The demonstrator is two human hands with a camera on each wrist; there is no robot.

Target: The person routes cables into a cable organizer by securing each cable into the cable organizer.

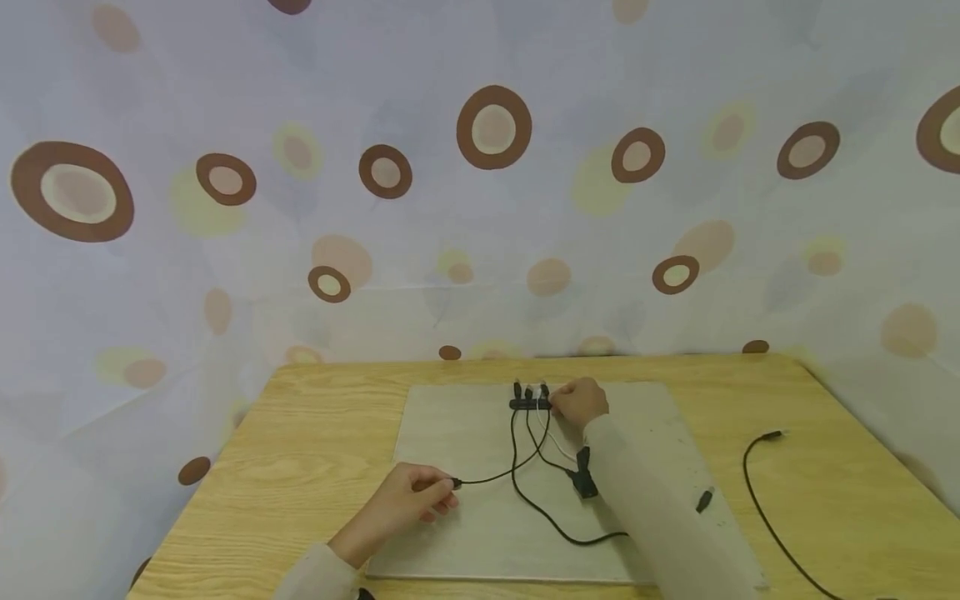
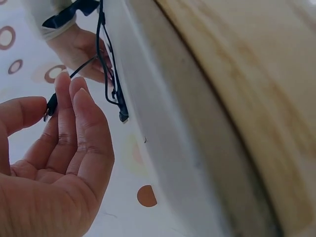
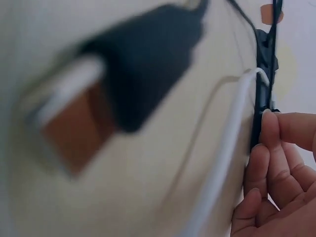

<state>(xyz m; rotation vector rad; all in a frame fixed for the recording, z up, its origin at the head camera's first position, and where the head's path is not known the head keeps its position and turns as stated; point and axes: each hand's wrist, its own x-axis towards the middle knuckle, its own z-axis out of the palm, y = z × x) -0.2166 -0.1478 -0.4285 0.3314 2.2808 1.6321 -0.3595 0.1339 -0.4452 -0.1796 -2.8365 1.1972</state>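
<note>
In the head view, a black cable holder [image 1: 519, 405] lies near the far edge of a pale board, with several black cables and a white cable [image 1: 553, 435] running through its slots. My right hand [image 1: 581, 402] grips the holder's right end; the right wrist view shows the fingertips [image 3: 269, 118] against that black strip [image 3: 261, 94]. Nearer the front left, my left hand [image 1: 408, 498] pinches the small black plug [image 1: 457, 483] of a thin cable [image 1: 487, 479] between thumb and fingers. That plug [image 2: 51, 104] also shows in the left wrist view.
Black USB plugs [image 1: 584, 485] lie on the board [image 1: 465, 546] beside the right sleeve. Right of that arm is a small black connector [image 1: 704, 500]. Another black cable [image 1: 762, 508] curves over the wooden table [image 1: 300, 442]. A patterned cloth [image 1: 420, 242] hangs behind.
</note>
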